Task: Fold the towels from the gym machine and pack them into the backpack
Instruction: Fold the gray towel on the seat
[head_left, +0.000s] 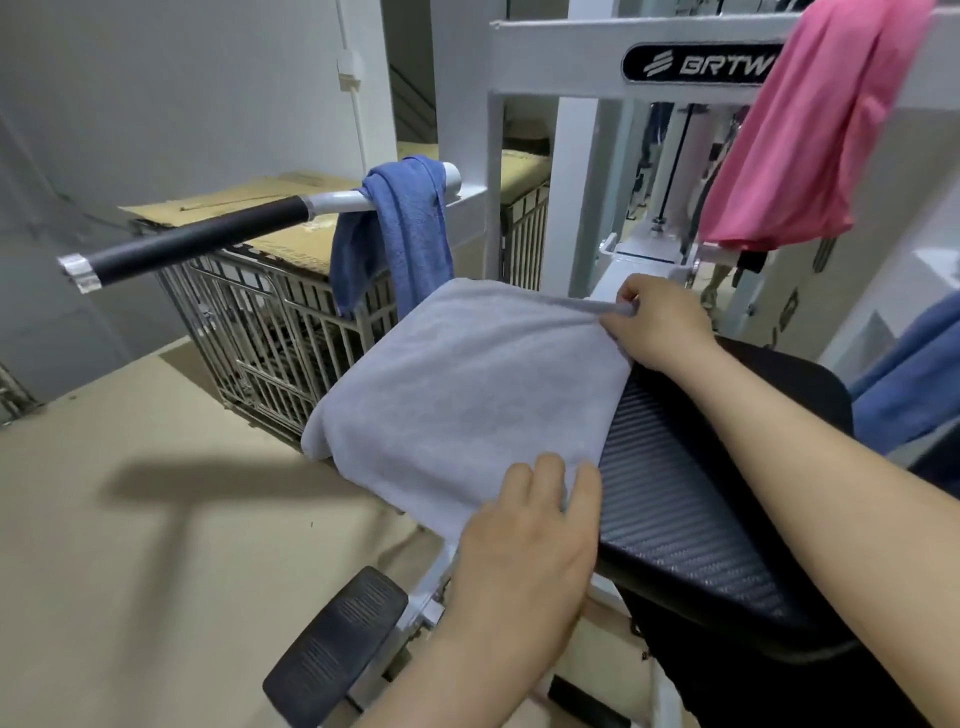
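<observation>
Grey towel (467, 395) lies on seat pad (675, 493) for folding; my right hand (655, 325) and left hand (530, 535) pinch its corners, keeping the edge taut.

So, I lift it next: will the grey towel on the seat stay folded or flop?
Probably floppy: the grey towel droops off the seat pad. Likely light, since the right hand tents a corner with a pinch.
</observation>
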